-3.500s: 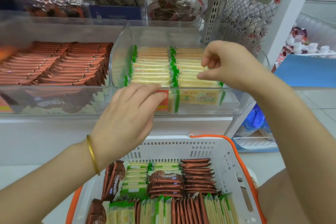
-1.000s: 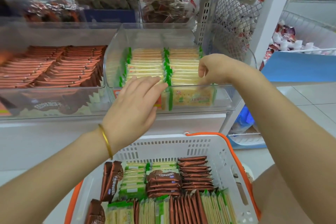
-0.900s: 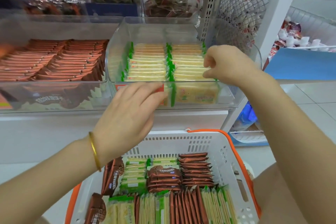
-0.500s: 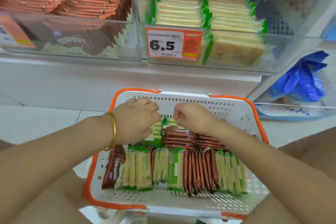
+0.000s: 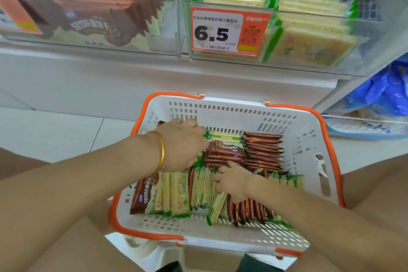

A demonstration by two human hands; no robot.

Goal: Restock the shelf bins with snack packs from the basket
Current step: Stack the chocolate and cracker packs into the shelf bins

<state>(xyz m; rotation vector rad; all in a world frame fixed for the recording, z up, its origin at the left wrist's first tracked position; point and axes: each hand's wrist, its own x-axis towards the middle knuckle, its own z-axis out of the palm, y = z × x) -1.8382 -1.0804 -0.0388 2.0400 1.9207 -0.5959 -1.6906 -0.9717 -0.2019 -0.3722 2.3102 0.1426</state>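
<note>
The white basket with an orange rim (image 5: 231, 107) sits below the shelf, filled with green cream-cracker packs (image 5: 202, 185) and brown packs (image 5: 262, 150). My left hand (image 5: 181, 145), gold bangle on the wrist, reaches into the back left of the basket, its fingers curled over a flat stack of green packs (image 5: 225, 135). My right hand (image 5: 234, 181) digs into the front row, fingers curled round a tilted green pack (image 5: 217, 205). Above stand two clear shelf bins, the green-pack bin (image 5: 309, 28) and the brown-pack bin (image 5: 88, 17).
An orange price tag reading 6.5 (image 5: 229, 30) hangs on the green-pack bin's front. The white shelf base runs behind the basket. A blue plastic bag (image 5: 386, 92) lies on a low shelf at the right. Pale floor tiles show at the left.
Both hands left the green-pack bin and dropped into the basket. The view tilted down. In the last half second my right hand moved from the back stack to the front row.
</note>
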